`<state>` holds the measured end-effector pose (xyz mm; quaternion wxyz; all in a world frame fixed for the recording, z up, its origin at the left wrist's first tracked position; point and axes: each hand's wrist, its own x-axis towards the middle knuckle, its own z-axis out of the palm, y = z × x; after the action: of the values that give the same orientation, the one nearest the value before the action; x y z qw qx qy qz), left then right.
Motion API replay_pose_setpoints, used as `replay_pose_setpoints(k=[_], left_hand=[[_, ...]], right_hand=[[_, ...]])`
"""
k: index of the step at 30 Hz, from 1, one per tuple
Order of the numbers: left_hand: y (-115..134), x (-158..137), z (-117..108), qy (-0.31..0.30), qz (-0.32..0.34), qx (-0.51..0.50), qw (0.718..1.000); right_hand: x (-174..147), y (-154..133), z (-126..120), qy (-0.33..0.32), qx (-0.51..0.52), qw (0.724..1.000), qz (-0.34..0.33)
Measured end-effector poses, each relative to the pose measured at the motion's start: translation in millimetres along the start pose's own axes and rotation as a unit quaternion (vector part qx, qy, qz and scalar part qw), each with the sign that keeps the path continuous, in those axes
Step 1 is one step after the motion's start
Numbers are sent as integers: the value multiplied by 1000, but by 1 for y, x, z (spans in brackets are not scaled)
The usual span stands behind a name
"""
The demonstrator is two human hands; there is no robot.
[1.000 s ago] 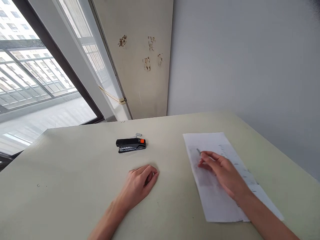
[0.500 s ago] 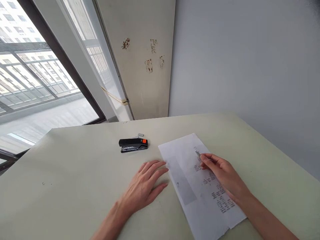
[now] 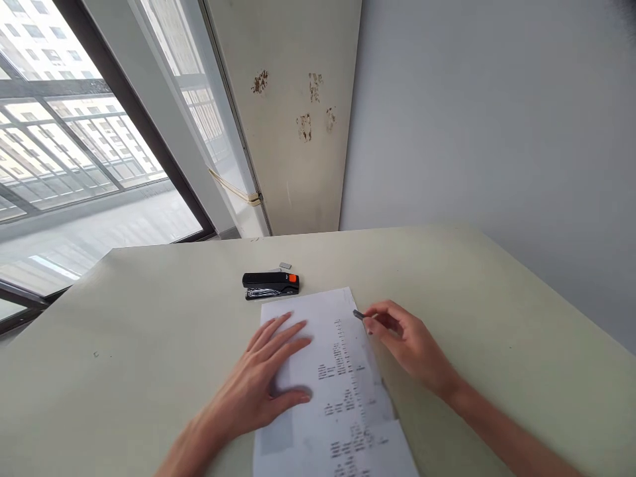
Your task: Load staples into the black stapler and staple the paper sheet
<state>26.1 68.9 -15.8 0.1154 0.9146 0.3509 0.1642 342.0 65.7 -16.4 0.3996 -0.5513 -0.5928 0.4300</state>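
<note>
Sheets of printed paper (image 3: 318, 414) lie on the table in front of me. My left hand (image 3: 265, 374) rests on their left side, palm down with the fingers spread. Between the thumb and fingertips of my right hand (image 3: 405, 338) is a short grey strip (image 3: 358, 315), which looks like a strip of staples. It is held at the upper right edge of the paper; whether it touches the sheet I cannot tell. A black stapler (image 3: 271, 285) with an orange button lies just beyond the paper's top edge.
Behind the stapler lies a small grey bar (image 3: 285, 265). The pale table (image 3: 163, 331) reaches to a plain wall (image 3: 472, 119) on the right and a stained cabinet-like panel (image 3: 298, 179) behind. A glass window (image 3: 99, 159) is at the left.
The paper has shifted left and turned straighter towards me. My left hand has gone from the bare table onto the paper. My right hand has moved left, still holding the strip.
</note>
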Motion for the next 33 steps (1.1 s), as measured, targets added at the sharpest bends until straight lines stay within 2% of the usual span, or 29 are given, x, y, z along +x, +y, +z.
replay_pose_setpoints(k=[4,9,14,18,22,26,29,33], left_hand=[[-32,-46,-16,35,-78,33,996],[-57,-88,-32,54,-203,45,977],[-63,-88,-38,110,-329,34,937],[-65,-83,-38,105,-353,38,929],[-67,-87,-42,110,-353,10,929],[-69,-89,-47,120,-400,-25,908],[-73,-81,-48,162,-443,-47,880],[-92,-56,-47,234,-456,-62,857]], right_hand=[[49,5,18,8,-113,988,-108],[111,14,58,16,-147,982,-118],[150,10,89,24,-181,976,-117],[161,7,97,13,-166,979,-118],[148,8,84,-1,-113,986,-121],[107,13,52,-5,-74,991,-109],[65,18,24,-15,-67,993,-94],[17,24,-4,-28,-78,996,-42]])
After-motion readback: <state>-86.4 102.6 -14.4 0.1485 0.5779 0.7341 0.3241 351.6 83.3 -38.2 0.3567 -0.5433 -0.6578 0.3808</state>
